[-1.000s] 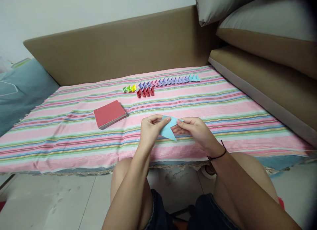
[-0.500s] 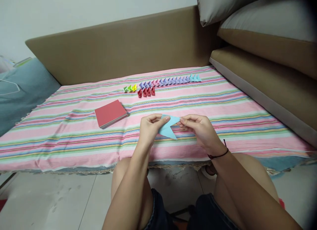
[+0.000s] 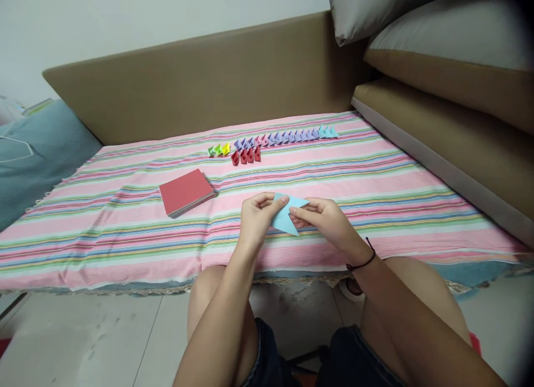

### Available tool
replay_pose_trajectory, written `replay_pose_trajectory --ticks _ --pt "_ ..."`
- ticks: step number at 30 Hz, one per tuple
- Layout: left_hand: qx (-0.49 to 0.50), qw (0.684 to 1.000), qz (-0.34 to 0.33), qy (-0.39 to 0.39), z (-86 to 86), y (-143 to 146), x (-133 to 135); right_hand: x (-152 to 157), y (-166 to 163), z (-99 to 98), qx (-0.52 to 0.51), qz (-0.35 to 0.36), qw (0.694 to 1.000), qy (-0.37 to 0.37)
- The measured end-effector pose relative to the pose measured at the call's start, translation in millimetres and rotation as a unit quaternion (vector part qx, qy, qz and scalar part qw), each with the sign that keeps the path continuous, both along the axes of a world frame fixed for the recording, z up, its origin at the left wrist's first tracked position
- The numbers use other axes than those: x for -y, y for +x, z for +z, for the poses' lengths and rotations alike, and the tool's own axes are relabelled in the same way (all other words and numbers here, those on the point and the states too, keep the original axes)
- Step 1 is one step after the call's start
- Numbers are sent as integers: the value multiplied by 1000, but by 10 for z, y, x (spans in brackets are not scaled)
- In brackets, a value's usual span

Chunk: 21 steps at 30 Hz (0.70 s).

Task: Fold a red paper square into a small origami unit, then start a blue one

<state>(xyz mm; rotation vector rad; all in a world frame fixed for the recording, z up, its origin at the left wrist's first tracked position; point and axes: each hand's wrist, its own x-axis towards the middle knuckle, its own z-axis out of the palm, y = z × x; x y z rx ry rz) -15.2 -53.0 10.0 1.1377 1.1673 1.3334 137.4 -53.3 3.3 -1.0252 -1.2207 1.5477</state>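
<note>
A light blue folded paper point(image 3: 284, 220) with pointed flaps is held between my two hands, above the near edge of the striped cloth. My left hand point(image 3: 259, 213) pinches it at the left, thumb on top and fingers behind. From the right, my right hand point(image 3: 325, 217) has its thumb at the notch between the two points, with its fingers behind the upper flap. Farther back stands a row of small folded paper pieces point(image 3: 287, 137) in purple, pink and light blue. Several dark red folded pieces point(image 3: 246, 156) sit before it, and green and yellow ones point(image 3: 219, 149) at its left.
A stack of paper with a red top sheet point(image 3: 186, 191) lies left of my hands on the striped cloth point(image 3: 137, 220). A brown backrest point(image 3: 208, 81) runs along the back. Large cushions point(image 3: 442, 137) are piled at the right, and blue fabric point(image 3: 50, 148) lies at the left.
My right hand has slid left and inward, from the tip of the upper flap to the notch of the light blue paper. The left hand has shifted slightly right.
</note>
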Motion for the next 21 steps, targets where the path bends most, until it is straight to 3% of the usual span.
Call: replay_pose_trajectory --ticks 5,8,12,17,21 --pt "-5 998 -70 -4 17 34 18 -20 23 -37 2 -51 998 36" --pt "-32 997 -71 -4 11 34 17 -31 49 -36 10 -61 998 28" --pt "-49 996 -72 -26 5 11 10 -53 97 -20 45 -16 999 2" --pt "-92 989 -109 -42 44 -29 13 -83 201 2 163 43 982 81" --pt "-129 983 -123 -44 83 -106 7 -103 314 31 176 85 978 79"
